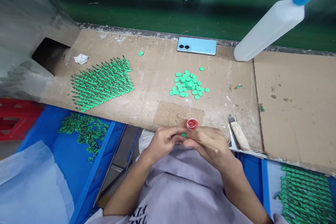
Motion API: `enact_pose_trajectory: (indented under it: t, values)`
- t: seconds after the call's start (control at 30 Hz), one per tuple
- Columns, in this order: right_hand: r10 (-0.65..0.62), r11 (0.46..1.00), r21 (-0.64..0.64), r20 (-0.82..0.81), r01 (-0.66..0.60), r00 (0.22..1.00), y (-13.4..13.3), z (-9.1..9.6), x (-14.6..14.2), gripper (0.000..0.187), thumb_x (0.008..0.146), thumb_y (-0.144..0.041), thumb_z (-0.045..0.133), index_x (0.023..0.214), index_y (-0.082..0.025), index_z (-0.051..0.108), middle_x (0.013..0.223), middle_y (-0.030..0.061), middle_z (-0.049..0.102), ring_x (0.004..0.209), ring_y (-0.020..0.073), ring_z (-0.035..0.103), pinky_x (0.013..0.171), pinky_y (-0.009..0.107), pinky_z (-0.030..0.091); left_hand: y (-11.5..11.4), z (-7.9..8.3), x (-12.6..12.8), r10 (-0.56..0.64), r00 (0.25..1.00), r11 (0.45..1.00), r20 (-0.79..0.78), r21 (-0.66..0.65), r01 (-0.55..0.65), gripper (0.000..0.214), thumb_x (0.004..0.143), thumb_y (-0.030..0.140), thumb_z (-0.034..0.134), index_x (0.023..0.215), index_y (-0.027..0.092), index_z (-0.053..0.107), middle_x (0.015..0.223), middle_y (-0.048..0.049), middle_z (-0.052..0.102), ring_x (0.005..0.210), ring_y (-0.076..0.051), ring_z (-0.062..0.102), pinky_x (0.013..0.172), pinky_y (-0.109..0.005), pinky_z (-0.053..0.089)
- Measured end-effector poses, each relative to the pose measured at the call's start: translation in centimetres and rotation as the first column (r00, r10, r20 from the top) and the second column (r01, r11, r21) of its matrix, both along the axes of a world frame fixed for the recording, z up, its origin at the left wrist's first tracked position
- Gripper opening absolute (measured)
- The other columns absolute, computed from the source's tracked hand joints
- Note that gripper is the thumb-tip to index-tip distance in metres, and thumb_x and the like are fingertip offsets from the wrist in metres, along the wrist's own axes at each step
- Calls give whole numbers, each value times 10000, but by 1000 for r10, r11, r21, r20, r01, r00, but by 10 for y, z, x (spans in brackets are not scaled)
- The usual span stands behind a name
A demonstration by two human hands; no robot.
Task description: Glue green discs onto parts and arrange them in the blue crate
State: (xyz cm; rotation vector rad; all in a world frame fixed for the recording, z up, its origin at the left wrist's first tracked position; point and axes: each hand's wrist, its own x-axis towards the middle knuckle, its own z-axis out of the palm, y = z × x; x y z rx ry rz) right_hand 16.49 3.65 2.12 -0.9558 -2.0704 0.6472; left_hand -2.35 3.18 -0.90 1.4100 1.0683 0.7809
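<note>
My left hand (164, 140) pinches a small green disc (184, 135) between thumb and fingers, just above my lap at the table's front edge. Close beside it, my right hand (211, 144) is closed on a thin wooden stick (212, 147), whose end pokes out past the fingers. The stick's working tip is hidden by my hand. Right behind my hands stands a small pink-rimmed cup (192, 124) with red contents, at the corner of a brown board (168, 112). A loose pile of green discs (187, 83) lies farther back.
Green pieces with dark tips (103, 85) lie in rows at left. A pale blue phone (201, 46) and white bottle (270, 29) stand at the back. A scraper (239, 133) lies at right. Blue trays (65, 157) with green pieces flank my lap.
</note>
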Motion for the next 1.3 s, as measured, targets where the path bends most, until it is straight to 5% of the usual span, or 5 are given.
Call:
enact_pose_trajectory:
  t: [0.13,0.33,0.5,0.67,1.3]
  values:
    - [-37,996,89,108,28,993,-2,-1,-8,320,1014,-355,527,728,-215,548,570,-30,552,491,100,477,518,255,373,-2,-4,-3,-12,1000,994,-23,107,14,210,852,123,598,923,206,777,827,-9,790,711,-143,724,681,-217,553]
    - [28,997,-81,137,-17,990,-7,10,-2,245,1064,-245,367,949,-207,580,770,10,662,585,108,585,522,235,436,-3,0,-3,-20,997,998,79,-66,25,212,856,128,572,908,177,772,737,-3,769,667,-128,722,652,-194,569]
    - [31,993,-109,-128,-45,991,-9,13,15,157,1001,-166,490,1070,-223,619,822,31,690,706,147,655,589,263,513,-2,2,-2,5,993,983,121,-181,17,197,817,150,649,975,169,764,868,-25,798,712,-138,749,676,-197,594]
    - [-252,966,-93,-135,241,958,8,4,20,166,987,-177,514,904,-218,651,775,32,705,674,156,669,600,270,529,-3,-1,-3,35,988,976,148,-216,-2,194,811,201,707,994,160,758,793,-24,794,664,-138,744,653,-199,596]
    - [-226,969,-93,18,227,974,20,-6,10,266,976,-182,505,731,-212,606,739,35,733,642,148,692,591,238,526,2,2,-1,40,993,985,110,-174,-20,200,820,214,720,1015,187,753,751,3,777,654,-122,732,655,-190,578]
